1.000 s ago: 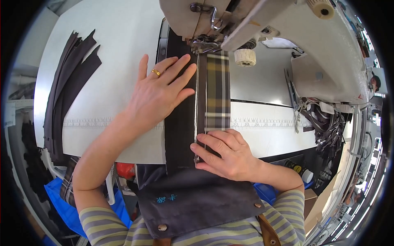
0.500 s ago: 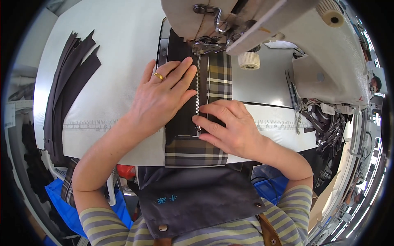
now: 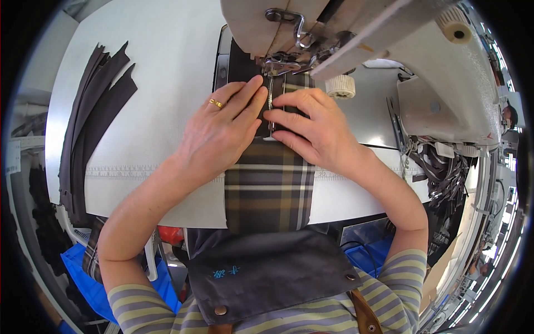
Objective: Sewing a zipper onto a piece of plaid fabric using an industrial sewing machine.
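A zipper [image 3: 271, 99] with metal teeth lies on dark fabric [image 3: 240, 68] beneath the presser foot [image 3: 272, 70] of a sewing machine [image 3: 278, 28]. Brown, black and white plaid cloth [image 3: 267, 189] continues from it and drapes over the table's near edge. My left hand [image 3: 222, 119], a gold ring on one finger, rests flat on the dark fabric left of the zipper, fingertips close to the foot. My right hand [image 3: 317, 125] bends over the zipper from the right. Its fingers are apart, with their tips touching the zipper's right side and lower end.
Dark fabric strips [image 3: 97, 111] lie at the left of the white table [image 3: 150, 111]. A ruler scale [image 3: 125, 171] crosses its near part. Scissors [image 3: 396, 125] and a bundle of dark strips or zippers [image 3: 445, 172] are on the right. A blue container [image 3: 83, 278] stands below left.
The zipper and plaid cloth have moved away from me under the presser foot. My right hand has travelled forward with them; my left hand has stayed nearly in place.
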`<state>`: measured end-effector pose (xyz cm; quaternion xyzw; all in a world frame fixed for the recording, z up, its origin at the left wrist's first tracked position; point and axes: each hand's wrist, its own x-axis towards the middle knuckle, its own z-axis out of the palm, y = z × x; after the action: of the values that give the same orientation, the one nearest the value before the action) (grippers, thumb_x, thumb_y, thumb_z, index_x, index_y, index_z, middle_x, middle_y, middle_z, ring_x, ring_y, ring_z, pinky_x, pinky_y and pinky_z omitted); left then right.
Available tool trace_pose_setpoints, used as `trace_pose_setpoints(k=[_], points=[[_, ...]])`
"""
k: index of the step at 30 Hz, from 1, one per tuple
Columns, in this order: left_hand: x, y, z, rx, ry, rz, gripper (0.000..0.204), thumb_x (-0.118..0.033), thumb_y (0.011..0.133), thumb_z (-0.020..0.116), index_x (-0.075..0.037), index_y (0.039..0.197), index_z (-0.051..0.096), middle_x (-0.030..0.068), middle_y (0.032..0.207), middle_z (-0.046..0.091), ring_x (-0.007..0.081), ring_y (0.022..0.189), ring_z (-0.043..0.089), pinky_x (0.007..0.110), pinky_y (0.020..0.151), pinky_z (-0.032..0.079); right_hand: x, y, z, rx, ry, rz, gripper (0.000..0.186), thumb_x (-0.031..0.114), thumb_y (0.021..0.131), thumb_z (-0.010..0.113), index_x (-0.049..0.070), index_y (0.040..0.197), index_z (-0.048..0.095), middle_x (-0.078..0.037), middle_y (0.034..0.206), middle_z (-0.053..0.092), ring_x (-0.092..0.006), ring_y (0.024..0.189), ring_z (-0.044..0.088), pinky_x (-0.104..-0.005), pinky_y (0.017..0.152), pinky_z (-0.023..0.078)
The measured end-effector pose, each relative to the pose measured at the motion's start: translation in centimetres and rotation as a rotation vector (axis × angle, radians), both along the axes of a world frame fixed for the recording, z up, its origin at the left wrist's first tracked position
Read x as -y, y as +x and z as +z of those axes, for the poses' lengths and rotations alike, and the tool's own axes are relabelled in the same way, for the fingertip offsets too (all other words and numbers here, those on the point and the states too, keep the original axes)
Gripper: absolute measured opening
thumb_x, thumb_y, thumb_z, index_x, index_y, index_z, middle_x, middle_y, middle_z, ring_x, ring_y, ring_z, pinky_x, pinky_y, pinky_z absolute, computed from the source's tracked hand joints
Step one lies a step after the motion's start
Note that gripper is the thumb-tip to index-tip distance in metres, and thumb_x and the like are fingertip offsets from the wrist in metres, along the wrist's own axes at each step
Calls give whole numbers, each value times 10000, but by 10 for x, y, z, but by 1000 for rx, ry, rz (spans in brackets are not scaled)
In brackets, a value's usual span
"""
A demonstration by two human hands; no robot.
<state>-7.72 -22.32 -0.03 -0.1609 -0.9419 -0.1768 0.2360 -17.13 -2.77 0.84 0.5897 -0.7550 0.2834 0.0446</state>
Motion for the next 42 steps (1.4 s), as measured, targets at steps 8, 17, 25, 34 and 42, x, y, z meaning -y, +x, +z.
trace_pose_setpoints(k=[8,17,25,34,42], points=[[9,-3,1,35,165,-72,276,-35,775,694,-4,1050,690,103,1143,650,276,963,611,365,833,513,7,-14,-7,-29,-27,-116,292,128,801,728,97,1084,666,-45,1094,623,-248,974,624,-341,758,540],[21,-29,-4,-36,151,-82,233,-46,770,684,-57,1001,717,84,1058,673,265,871,626,354,733,541,4,-11,3,-287,-51,-273,219,152,807,741,79,1004,680,-17,935,682,-184,711,656,-273,608,519],[19,-29,-3,31,205,-42,222,-49,804,656,-62,1019,707,53,1041,648,264,868,605,357,724,526,10,-27,31,1247,-173,-479,238,236,866,710,-2,851,700,4,609,582,-63,510,500,-215,474,387],[15,-34,-3,-59,70,-56,192,-62,791,657,-53,981,682,33,970,584,245,854,596,354,714,519,23,-21,14,1333,-327,-400,198,208,857,720,15,816,701,-25,702,655,-43,509,451,-204,483,359],[13,-32,-2,-122,-37,-65,177,-42,787,651,-31,964,661,38,971,573,217,861,604,331,709,525,22,-24,13,1305,-243,-434,148,169,898,645,27,865,672,-54,780,705,-32,509,510,-190,451,395]])
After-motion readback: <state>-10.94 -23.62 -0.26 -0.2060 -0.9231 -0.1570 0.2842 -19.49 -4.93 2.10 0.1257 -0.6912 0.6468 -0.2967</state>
